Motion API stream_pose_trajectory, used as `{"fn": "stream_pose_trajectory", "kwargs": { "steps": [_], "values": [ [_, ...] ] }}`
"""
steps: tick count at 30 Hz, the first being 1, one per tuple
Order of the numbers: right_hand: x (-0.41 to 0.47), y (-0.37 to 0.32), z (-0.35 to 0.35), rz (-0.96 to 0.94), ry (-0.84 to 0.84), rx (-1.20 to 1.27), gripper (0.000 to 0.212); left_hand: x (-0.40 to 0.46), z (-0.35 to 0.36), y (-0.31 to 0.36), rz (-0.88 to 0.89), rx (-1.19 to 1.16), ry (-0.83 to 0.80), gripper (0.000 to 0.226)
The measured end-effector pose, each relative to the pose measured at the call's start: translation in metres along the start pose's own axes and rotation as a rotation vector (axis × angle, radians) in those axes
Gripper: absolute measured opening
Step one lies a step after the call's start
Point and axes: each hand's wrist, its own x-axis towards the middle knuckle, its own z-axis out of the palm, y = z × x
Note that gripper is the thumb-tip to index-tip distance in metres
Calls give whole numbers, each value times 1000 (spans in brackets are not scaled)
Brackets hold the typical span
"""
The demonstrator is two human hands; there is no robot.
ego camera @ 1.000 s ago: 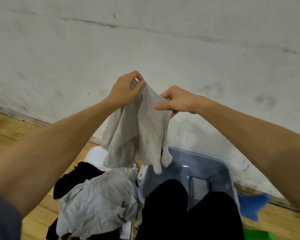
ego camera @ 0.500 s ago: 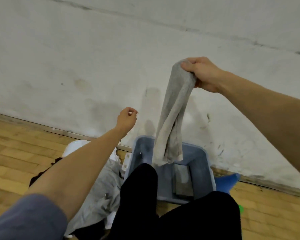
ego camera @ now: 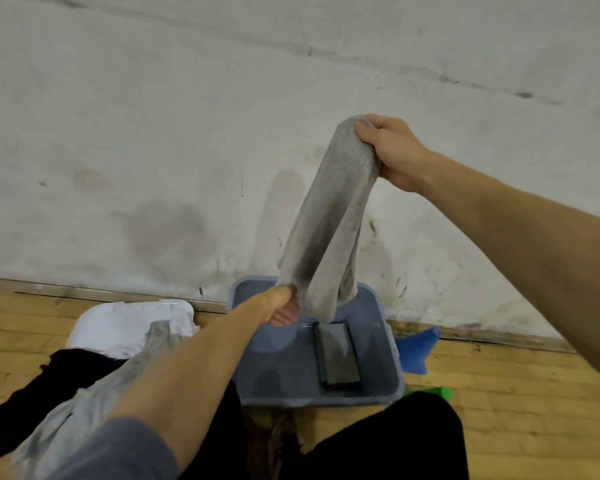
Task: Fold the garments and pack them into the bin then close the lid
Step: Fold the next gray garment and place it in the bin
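Note:
My right hand (ego camera: 392,150) grips the top of a light grey garment (ego camera: 329,220) and holds it high, so it hangs down in a long doubled strip over the blue bin (ego camera: 397,375). My left hand (ego camera: 281,306) reaches under the hanging end and takes hold of its lower left part, fingers mostly hidden behind the cloth. A folded dark grey garment (ego camera: 336,355) lies flat inside the bin on the right. To the left on the floor lie a crumpled pale grey garment (ego camera: 84,403) and a black one (ego camera: 25,407).
The bin's white lid (ego camera: 118,323) lies on the wooden floor left of the bin, partly under the clothes. A blue object (ego camera: 416,348) and a green one (ego camera: 437,393) lie right of the bin. A scuffed white wall stands just behind. My black-trousered knees are at the bottom.
My left hand let go of the top edge, dropped down and now holds the garment's lower end. My right hand lifted the garment high, so it hangs as a narrow strip.

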Motion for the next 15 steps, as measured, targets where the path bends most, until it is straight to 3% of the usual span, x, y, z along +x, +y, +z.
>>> {"fn": "stream_pose_trajectory", "kwargs": {
  "steps": [2, 4, 7, 9, 11, 13, 15],
  "values": [
    [1, 4, -4, 10, -6, 50, 20, 11, 8, -8, -67, -11, -3, 70],
    [3, 7, -8, 19, -12, 102, 20, 22, 17, -16, -108, -185, -9, 84],
    [7, 12, -13, 23, -18, 146, 20, 23, 30, -11, -21, -674, -60, 57],
    [9, 15, -17, 27, -9, 155, 20, 22, 30, -2, 57, -865, -83, 42],
    [11, 20, -23, 30, 13, 159, 20, 26, 28, 4, 122, -955, -80, 32],
    [13, 26, -28, 45, 50, 155, 20, 29, 25, 8, 155, -1030, -81, 39],
    [14, 32, -32, 64, 100, 137, 20, 27, 20, 11, 117, -963, -61, 34]
  ]
}}
